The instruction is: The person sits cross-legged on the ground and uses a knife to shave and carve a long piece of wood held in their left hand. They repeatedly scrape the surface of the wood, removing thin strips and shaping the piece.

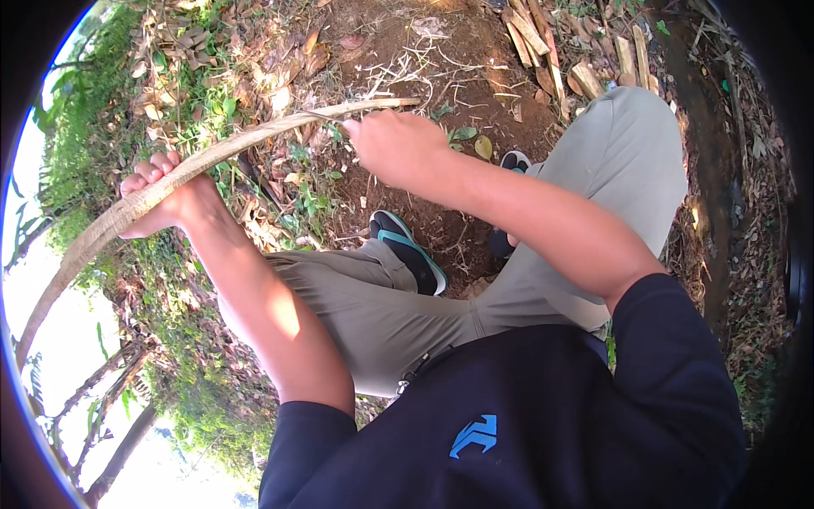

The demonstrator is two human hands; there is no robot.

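**Wooden stave [246, 141] clasped by the left hand [180, 209], blade [332, 120] held at it by the right hand [397, 148]**

The stave is clasped across the left palm, fingertips showing along its far edge. From this grip it is carried one way toward the lower left and the other way to a thin tip just beyond the right hand. The right hand is closed, apparently around a handle that cannot be seen; the thin, dark blade seems laid against the stave just ahead of the thumb.

The wood is judged fairly light but long, stiff where thick and springier toward the tip; how much of its curve is owed to the lens cannot be told. It is best held at the thick part, well clear of the blade, and splinters may be met on its rough, fibrous face.

Beyond the right-hand grip, wispy pale strands [415, 64] are strewn over reddish-brown soil [511, 133]; farther right, angular split wood [588, 81] is seen. Dry, papery leaves [312, 49] are scattered beyond the stave.
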